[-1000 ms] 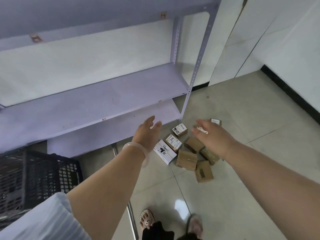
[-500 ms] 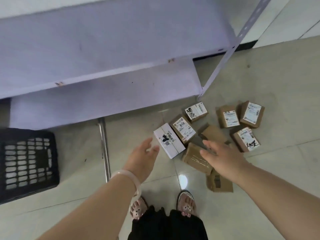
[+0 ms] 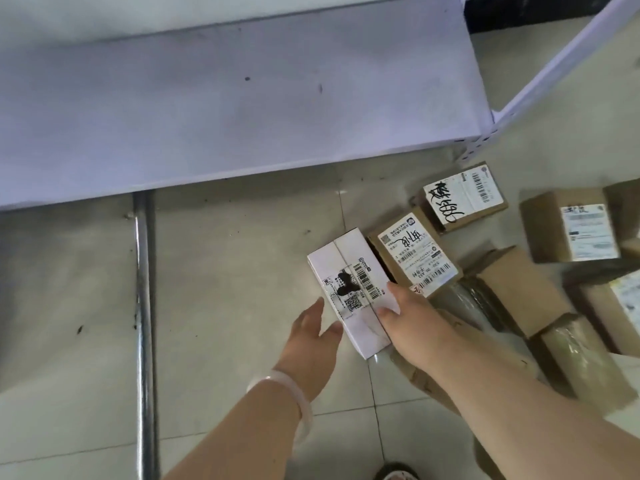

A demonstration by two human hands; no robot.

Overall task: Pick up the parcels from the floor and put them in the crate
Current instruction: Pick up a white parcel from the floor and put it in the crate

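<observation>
Hands (image 3: 311, 336) (image 3: 412, 322) now seemingly flank white parcel (image 3: 346, 268).

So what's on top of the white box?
A label with barcodes and a black scribble lies on the white box. The right hand rests fingers on its near right part, so the top beneath them is hidden.

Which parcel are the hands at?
The white parcel, leftmost in the pile, flanked by the left hand and right hand; the rest are brown cardboard.
</observation>
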